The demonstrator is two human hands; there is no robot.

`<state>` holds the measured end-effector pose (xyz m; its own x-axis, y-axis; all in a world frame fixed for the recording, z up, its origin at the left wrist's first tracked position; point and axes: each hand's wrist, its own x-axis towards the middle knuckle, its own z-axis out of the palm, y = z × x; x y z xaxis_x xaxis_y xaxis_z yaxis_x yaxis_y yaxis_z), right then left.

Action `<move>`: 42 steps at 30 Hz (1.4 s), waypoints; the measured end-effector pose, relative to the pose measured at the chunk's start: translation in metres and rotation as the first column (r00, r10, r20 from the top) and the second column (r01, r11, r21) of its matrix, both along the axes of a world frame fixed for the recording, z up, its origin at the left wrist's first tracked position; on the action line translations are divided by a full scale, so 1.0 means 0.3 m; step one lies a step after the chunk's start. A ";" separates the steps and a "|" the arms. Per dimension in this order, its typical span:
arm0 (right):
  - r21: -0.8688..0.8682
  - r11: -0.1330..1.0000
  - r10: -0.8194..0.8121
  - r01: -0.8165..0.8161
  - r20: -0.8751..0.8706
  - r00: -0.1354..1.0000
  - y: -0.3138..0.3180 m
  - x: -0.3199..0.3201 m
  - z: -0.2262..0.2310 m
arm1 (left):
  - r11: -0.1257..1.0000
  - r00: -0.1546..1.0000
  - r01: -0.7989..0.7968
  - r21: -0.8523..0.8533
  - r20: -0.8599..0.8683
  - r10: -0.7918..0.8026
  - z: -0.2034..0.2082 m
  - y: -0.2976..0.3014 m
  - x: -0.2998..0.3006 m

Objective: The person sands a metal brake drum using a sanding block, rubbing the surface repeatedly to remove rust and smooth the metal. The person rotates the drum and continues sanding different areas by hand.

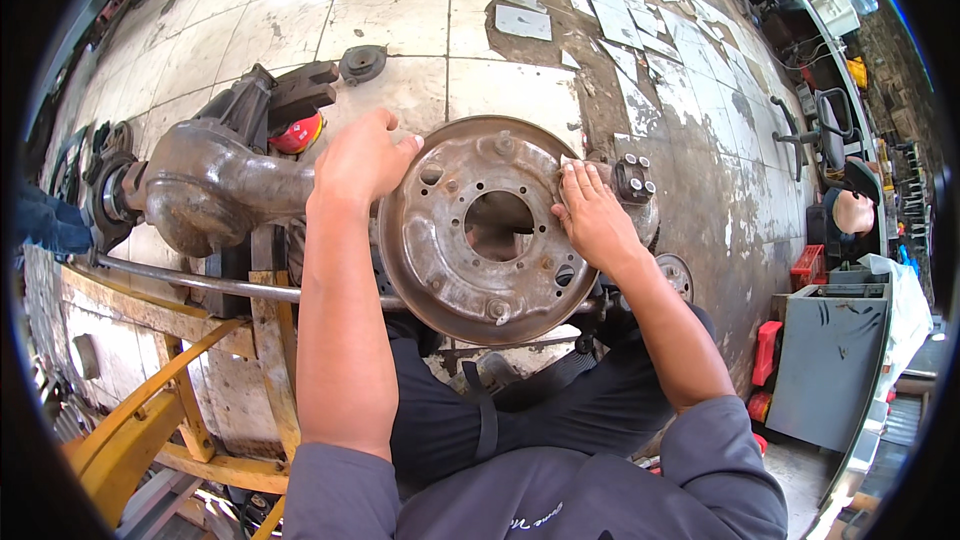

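Note:
A round, rust-brown brake backing plate (430, 270) stands in front of me, with a large centre hole ringed by small bolt holes. At its upper left rim, my left hand (362, 158) is closed, its thumb against the edge and its other fingers partly hidden. My right hand (597, 218) grips the right rim, fingers pressed together on the edge and thumb on the face. Something small and pale shows at those fingertips; I cannot tell what it is. Left of the plate, a greasy axle housing (205, 185) extends behind my left forearm.
A yellow frame (165, 405) and a long metal rod (200, 278) lie at the lower left. A round metal part (362, 63) and a red can-like object (296, 132) sit beyond the axle. Broken tiles (523, 22) cover the far floor. A grey cabinet (825, 365) stands right.

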<state>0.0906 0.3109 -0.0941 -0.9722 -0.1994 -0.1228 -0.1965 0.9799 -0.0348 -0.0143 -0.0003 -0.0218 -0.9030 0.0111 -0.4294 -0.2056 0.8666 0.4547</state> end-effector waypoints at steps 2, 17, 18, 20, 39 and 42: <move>0.015 1.000 -0.012 0.013 -0.023 1.000 -0.002 -0.001 -0.003 | 1.000 1.000 0.005 -0.002 0.003 -0.005 0.003 0.008 0.001; 0.123 0.989 -0.074 0.081 -0.060 0.995 -0.075 0.061 -0.020 | 1.000 1.000 -0.004 0.009 -0.005 0.004 -0.003 0.007 0.003; 0.125 0.989 -0.077 0.085 -0.066 0.995 -0.074 0.063 -0.022 | 1.000 1.000 -0.003 0.009 -0.008 0.003 -0.007 0.004 0.002; 0.132 0.985 -0.102 0.107 -0.045 0.994 -0.078 0.058 -0.016 | 1.000 1.000 0.000 0.008 -0.015 0.000 -0.018 -0.003 -0.002; 0.075 0.991 -0.113 0.110 0.042 0.993 -0.082 0.046 0.053 | 0.999 1.000 0.019 0.038 -0.016 -0.018 -0.026 0.000 0.003; 0.081 0.991 -0.104 0.103 0.014 0.994 -0.086 0.060 0.041 | 0.999 0.999 0.019 0.042 -0.033 -0.018 -0.022 -0.002 0.007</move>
<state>0.1085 0.2850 -0.0819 -0.9846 -0.0866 -0.1517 -0.0939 0.9947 0.0418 -0.0122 -0.0008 -0.0284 -0.9159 0.0457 -0.3987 -0.1741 0.8499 0.4974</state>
